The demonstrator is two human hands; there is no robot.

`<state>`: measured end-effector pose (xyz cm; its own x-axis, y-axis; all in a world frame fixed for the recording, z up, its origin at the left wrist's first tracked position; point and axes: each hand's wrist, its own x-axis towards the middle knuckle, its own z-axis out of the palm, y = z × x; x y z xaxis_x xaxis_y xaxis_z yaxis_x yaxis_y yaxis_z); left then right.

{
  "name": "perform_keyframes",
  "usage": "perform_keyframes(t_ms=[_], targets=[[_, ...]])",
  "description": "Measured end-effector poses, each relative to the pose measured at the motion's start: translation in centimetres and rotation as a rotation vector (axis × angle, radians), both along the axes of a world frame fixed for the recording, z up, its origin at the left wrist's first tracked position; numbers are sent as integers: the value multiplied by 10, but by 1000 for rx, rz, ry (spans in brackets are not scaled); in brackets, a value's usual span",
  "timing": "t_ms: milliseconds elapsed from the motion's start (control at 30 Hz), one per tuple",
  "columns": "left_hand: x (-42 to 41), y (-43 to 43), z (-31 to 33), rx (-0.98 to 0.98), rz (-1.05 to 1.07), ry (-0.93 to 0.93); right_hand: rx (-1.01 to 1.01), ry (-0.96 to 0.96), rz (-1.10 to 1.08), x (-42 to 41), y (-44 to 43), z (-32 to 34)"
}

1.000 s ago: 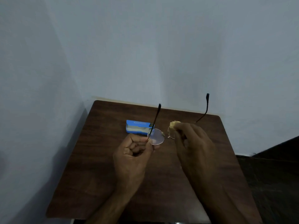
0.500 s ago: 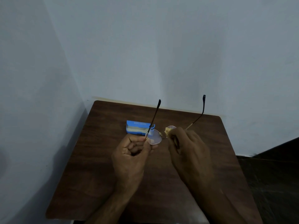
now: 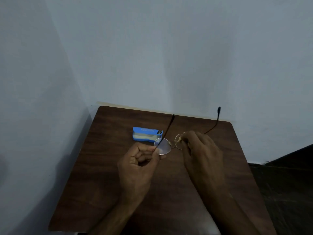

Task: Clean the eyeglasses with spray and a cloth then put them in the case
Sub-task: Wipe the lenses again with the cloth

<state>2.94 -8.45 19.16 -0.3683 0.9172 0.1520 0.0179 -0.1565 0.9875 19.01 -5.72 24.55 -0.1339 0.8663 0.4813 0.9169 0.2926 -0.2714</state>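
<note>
Rnd wire-rim eyeglasses [image 3: 163, 147], yellow cloth [image 3: 179, 138]

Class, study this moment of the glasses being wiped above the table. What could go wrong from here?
1. The left hand pinches the eyeglasses only at one lens's outer edge, while the right hand presses the cloth on the other lens. That pressure could twist the thin bridge.
2. The left hand's grip sits right at the lens and may smudge it.
3. A slip could drop the eyeglasses onto the hard table.
</note>
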Motion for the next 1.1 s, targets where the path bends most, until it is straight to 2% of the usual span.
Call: perform_keyframes(t_ms=[67, 233, 367, 533, 700, 867, 933, 1100], targets=[[2, -2, 1, 23, -19, 5, -8, 8, -34, -1, 5, 3], [-2, 0, 3, 81, -5, 75, -54, -4, 44, -11, 5, 5], [-4, -1, 2, 148, -17, 166, -77, -19, -47, -3, 14, 4], [-8, 1, -2, 148, -7, 246, -84, -73, 84, -13, 9, -1], [-6, 2, -1, 127, -5, 141, -100, -92, -53, -1, 17, -4], [-11, 8, -2, 25, 48, 68, -65, -86, 65, -14, -7, -15], [-12, 11, -4, -3, 42, -30, -33, -51, 53, -13, -7, -13], [-8, 13, -6, -76, 8, -122, 8, -47, -10, -9, 9, -14]])
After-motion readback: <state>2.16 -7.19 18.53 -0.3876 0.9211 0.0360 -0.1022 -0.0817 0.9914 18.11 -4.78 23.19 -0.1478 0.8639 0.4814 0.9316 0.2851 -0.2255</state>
